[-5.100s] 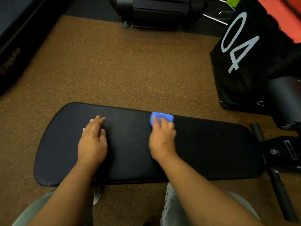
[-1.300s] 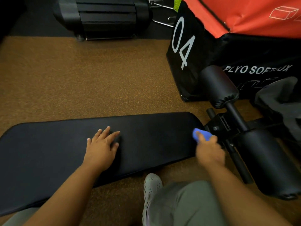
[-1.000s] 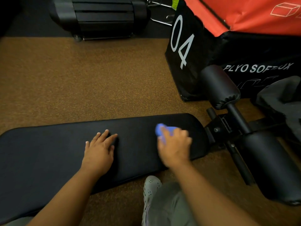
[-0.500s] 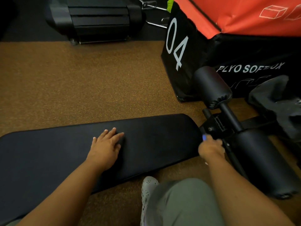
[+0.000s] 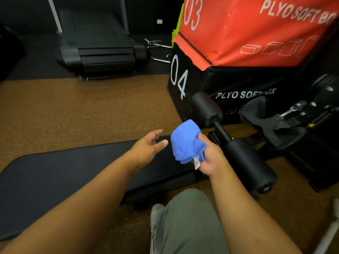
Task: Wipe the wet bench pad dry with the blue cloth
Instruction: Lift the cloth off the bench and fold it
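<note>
The black bench pad [image 5: 60, 173] runs from the left edge to the middle of the view. My right hand [image 5: 211, 156] holds the bunched blue cloth [image 5: 186, 142] palm-up, lifted above the pad's right end; a small white tag hangs from the cloth. My left hand [image 5: 148, 145] hovers just left of the cloth, fingers spread, holding nothing and off the pad surface.
Black foam rollers [image 5: 247, 160] on the bench frame lie right of the pad. A black and red plyo soft box stack [image 5: 238, 52] stands behind them. A treadmill [image 5: 102, 52] sits at the back. Brown rubber floor [image 5: 73, 110] surrounds the bench. My knee [image 5: 185, 222] is at the bottom.
My right hand lifted the cloth off the pad's right end and turned palm-up. My left hand rose from the pad and moved right toward the cloth. The view tilted upward.
</note>
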`<action>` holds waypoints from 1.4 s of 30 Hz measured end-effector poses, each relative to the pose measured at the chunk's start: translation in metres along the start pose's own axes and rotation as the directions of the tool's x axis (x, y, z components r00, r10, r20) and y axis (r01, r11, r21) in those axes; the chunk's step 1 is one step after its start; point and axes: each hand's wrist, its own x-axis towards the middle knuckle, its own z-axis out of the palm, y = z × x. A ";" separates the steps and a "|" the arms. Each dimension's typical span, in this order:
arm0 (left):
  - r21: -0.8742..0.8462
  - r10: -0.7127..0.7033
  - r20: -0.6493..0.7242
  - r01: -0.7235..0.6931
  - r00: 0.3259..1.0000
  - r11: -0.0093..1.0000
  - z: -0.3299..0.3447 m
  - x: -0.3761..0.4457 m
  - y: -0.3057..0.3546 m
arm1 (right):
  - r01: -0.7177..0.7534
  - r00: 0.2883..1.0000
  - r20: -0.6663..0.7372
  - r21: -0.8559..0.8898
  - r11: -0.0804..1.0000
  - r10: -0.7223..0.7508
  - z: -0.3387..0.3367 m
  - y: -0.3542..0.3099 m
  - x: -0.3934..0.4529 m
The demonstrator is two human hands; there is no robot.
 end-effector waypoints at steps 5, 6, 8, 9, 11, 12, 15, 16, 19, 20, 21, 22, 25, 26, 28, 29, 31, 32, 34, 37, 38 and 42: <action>-0.563 -0.122 0.203 0.218 0.972 0.797 0.017 -0.031 0.029 | 0.098 0.954 0.290 -0.068 0.993 -0.075 0.029 -0.004 -0.065; -0.609 -0.099 0.193 0.198 0.976 0.768 0.017 -0.037 0.035 | 0.142 0.943 0.316 -0.103 0.985 -0.103 0.030 -0.006 -0.077; -0.605 -0.030 0.136 0.107 0.990 0.789 0.019 -0.050 0.049 | 0.227 0.930 0.333 -0.181 0.957 -0.158 0.031 -0.010 -0.100; -0.572 0.006 0.094 0.049 0.996 0.819 0.020 -0.055 0.056 | 0.285 0.919 0.340 -0.227 0.931 -0.198 0.031 -0.013 -0.110; -0.506 0.072 0.048 -0.038 0.996 0.862 0.023 -0.064 0.071 | 0.411 0.888 0.354 -0.326 0.852 -0.293 0.030 -0.019 -0.127; -0.470 0.102 0.059 -0.062 0.993 0.880 0.025 -0.068 0.078 | 0.469 0.871 0.348 -0.377 0.799 -0.347 0.028 -0.023 -0.135; -0.372 0.146 0.111 -0.096 0.983 0.923 0.036 -0.076 0.098 | 0.531 0.834 0.238 -0.594 0.604 -0.498 0.018 -0.039 -0.152; -0.353 0.172 0.112 -0.122 0.979 0.928 0.041 -0.077 0.104 | 0.498 0.824 0.183 -0.685 0.532 -0.536 0.014 -0.045 -0.157; -0.312 0.281 0.101 -0.238 0.954 0.920 0.057 -0.071 0.122 | 0.352 0.839 0.058 -0.817 0.458 -0.541 -0.008 -0.063 -0.160; -0.284 0.324 0.102 -0.285 0.941 0.915 0.063 -0.067 0.128 | 0.317 0.860 0.029 -0.812 0.489 -0.509 -0.016 -0.068 -0.162; -0.247 0.368 0.101 -0.335 0.924 0.909 0.069 -0.063 0.134 | 0.292 0.884 0.010 -0.792 0.537 -0.467 -0.027 -0.072 -0.160; -0.205 0.410 0.099 -0.385 0.907 0.900 0.075 -0.058 0.140 | 0.273 0.909 0.000 -0.755 0.596 -0.417 -0.038 -0.075 -0.158; -0.089 0.477 0.104 -0.470 0.873 0.878 0.095 -0.040 0.149 | 0.228 0.955 -0.007 -0.625 0.746 -0.298 -0.073 -0.084 -0.151; -0.066 0.486 0.103 -0.481 0.868 0.874 0.101 -0.033 0.147 | 0.222 0.958 -0.029 -0.553 0.803 -0.284 -0.083 -0.087 -0.148; -0.049 0.476 0.090 -0.473 0.875 0.879 0.115 -0.017 0.136 | 0.252 0.945 -0.111 -0.354 0.900 -0.308 -0.106 -0.095 -0.139; -0.066 0.443 0.094 -0.438 0.892 0.896 0.123 -0.009 0.127 | 0.281 0.930 -0.161 -0.271 0.921 -0.331 -0.117 -0.100 -0.133; -0.135 0.315 0.139 -0.297 0.939 0.945 0.144 0.005 0.102 | 0.298 0.881 -0.286 -0.287 0.910 -0.378 -0.137 -0.113 -0.117; -0.165 0.252 0.167 -0.225 0.953 0.960 0.156 0.010 0.089 | 0.277 0.850 -0.334 -0.373 0.885 -0.407 -0.145 -0.120 -0.110; -0.200 0.185 0.184 -0.148 0.965 0.969 0.180 0.017 0.064 | 0.180 0.789 -0.371 -0.623 0.761 -0.490 -0.156 -0.136 -0.095; -0.237 0.124 0.143 -0.088 0.982 0.967 0.208 0.020 0.038 | -0.007 0.791 -0.285 -0.889 0.457 -0.541 -0.169 -0.161 -0.072; -0.220 0.131 0.115 -0.104 0.985 0.970 0.215 0.021 0.031 | -0.055 0.810 -0.263 -0.924 0.379 -0.525 -0.167 -0.169 -0.069; -0.192 0.176 0.141 -0.147 0.974 0.970 0.234 0.022 0.021 | -0.104 0.843 -0.178 -0.980 0.171 -0.507 -0.166 -0.193 -0.047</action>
